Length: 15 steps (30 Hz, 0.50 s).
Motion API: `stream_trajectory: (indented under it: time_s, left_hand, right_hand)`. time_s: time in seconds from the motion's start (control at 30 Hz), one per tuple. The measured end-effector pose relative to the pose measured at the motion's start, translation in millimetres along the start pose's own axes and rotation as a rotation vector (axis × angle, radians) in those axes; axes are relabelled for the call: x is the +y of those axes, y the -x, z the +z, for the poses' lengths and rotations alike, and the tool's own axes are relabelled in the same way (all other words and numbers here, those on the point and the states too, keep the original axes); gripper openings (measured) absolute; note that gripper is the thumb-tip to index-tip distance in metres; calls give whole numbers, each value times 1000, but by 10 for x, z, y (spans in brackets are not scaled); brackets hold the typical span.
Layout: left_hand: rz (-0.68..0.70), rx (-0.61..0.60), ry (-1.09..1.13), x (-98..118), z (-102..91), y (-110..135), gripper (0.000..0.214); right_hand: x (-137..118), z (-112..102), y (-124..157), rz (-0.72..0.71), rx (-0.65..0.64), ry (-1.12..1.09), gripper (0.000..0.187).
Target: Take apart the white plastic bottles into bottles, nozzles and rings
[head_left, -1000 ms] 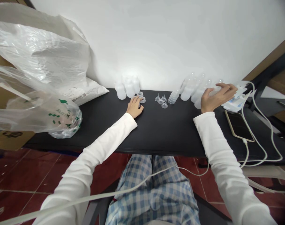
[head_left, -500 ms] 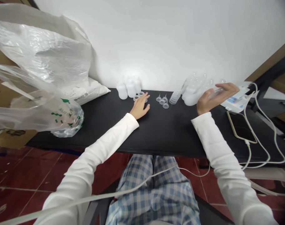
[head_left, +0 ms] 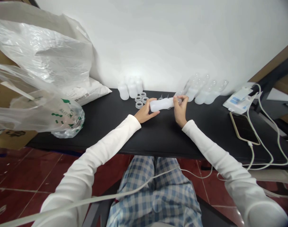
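A white plastic baby bottle [head_left: 161, 104] lies sideways in the air between my two hands, above the desk. My left hand [head_left: 143, 113] grips its base end. The fingers of my right hand [head_left: 180, 111] close around the clear domed cap at the other end. Just behind the bottle are small clear teats [head_left: 167, 96], mostly hidden by it. A group of white screw rings [head_left: 139, 104] lies by my left hand. Behind them, several white bottles without caps [head_left: 132, 90] stand against the wall. Clear caps [head_left: 179, 93] show partly behind my right hand.
Several white bottles with clear domed caps [head_left: 207, 94] lean at the back right. Further right are a blue-and-white packet [head_left: 237, 100], a phone [head_left: 244, 127] and white cables [head_left: 272, 121]. Large plastic bags [head_left: 46, 60] fill the left side. Another cable crosses my lap.
My right hand has come from the capped bottles at the right to the middle with a bottle. My left hand has left the rings and now holds that bottle's base.
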<state>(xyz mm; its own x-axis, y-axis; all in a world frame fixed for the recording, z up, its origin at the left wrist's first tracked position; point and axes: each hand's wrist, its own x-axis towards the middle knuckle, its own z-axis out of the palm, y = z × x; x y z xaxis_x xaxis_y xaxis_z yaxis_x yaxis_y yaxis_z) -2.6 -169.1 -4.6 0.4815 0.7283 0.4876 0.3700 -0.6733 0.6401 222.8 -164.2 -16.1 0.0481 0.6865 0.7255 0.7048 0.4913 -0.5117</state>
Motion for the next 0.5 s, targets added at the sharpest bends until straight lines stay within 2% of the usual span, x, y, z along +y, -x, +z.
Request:
stream_trajectory:
  time_s: [0.03, 0.1, 0.23, 0.3, 0.37, 0.5]
  left_hand:
    - [-2, 20, -1, -4, -4, 5, 69]
    - [4, 51, -1, -8, -10, 13, 68]
    - [31, 121, 5, -41, -16, 16, 67]
    - [32, 171, 20, -80, -15, 10, 68]
    - [9, 221, 44, -120, -16, 0, 68]
    - [-110, 318, 103, -137, -39, -14, 64]
  right_hand:
    - [22, 26, -9, 136, 77, -106, 44]
    - [12, 54, -34, 295, 72, -316, 46]
    - [-115, 23, -58, 448, -100, -583, 56]
    - [-172, -20, -53, 479, -141, -598, 60]
    - [-211, -61, -43, 450, -161, -577, 61]
    - [-280, -89, -12, 377, -176, -602, 56]
